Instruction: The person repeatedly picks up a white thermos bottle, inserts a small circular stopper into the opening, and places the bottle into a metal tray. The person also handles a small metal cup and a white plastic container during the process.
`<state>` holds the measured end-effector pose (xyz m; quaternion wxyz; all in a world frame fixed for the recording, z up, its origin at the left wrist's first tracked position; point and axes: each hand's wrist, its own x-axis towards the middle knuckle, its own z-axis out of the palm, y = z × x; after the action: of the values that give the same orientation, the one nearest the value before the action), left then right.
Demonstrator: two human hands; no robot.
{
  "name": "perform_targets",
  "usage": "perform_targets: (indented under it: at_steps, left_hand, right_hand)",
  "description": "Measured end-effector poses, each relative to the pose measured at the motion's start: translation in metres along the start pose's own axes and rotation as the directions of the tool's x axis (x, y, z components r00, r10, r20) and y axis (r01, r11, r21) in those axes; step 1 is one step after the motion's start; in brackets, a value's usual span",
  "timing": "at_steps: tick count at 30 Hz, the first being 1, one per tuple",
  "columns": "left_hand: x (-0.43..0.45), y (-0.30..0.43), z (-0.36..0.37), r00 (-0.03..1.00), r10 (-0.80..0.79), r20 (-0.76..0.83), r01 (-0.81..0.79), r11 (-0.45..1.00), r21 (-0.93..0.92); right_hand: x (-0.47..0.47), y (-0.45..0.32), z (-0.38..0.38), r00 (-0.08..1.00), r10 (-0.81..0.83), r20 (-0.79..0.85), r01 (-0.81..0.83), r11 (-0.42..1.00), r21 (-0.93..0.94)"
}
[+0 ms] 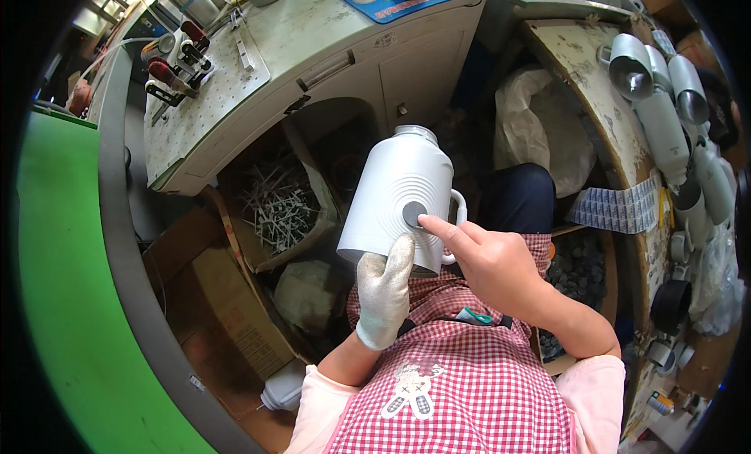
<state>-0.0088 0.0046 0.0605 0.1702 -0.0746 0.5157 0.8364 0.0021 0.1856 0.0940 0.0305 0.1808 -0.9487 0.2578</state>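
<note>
A white jug body (384,184) with a side handle (462,207) and an open threaded neck (415,132) is tilted before me. Concentric rings ripple across its wall around a dark grey round disc (413,213). My left hand (384,290), in a pale work glove, grips the jug near its base, thumb on the wall. With its index finger extended, my bare right hand (490,260) touches the disc's lower right edge. The other right fingers are curled near the handle; whether they hold anything is hidden.
Ahead stands a white workbench (305,37) with red-handled toggle clamps (170,73). A carton of thin strips (278,207) sits beneath. At right, a worn table (592,73) bears several bottles (663,131) and a label sheet (613,205). Dark discs (578,266) fill a box beside my leg.
</note>
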Motion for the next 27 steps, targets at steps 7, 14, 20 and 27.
perform_targets:
  at_steps: [7, 14, 20, 27]
  left_hand:
    - [0.008, -0.018, 0.002, 0.99, 0.114, -0.079, -0.092, 0.964, 0.249]
    - [-0.003, 0.005, -0.024, 0.99, 0.143, -0.005, -0.142, 0.988, 0.066]
    - [-0.01, 0.011, -0.02, 0.996, 0.095, 0.001, -0.094, 0.991, 0.096]
    - [0.04, 0.003, -0.044, 0.827, 0.505, 0.246, -0.533, 0.565, 0.63]
  right_hand:
    - [-0.003, -0.012, 0.026, 0.994, -0.032, -0.102, -0.01, 0.921, -0.39]
    - [0.012, 0.064, -0.002, 0.872, 0.356, -0.335, -0.094, 0.794, 0.601]
    - [0.014, 0.083, -0.007, 0.772, 0.627, 0.102, -0.42, 0.384, 0.822]
    - [0.003, 0.074, -0.022, 0.784, 0.522, -0.335, -0.066, 0.608, 0.791]
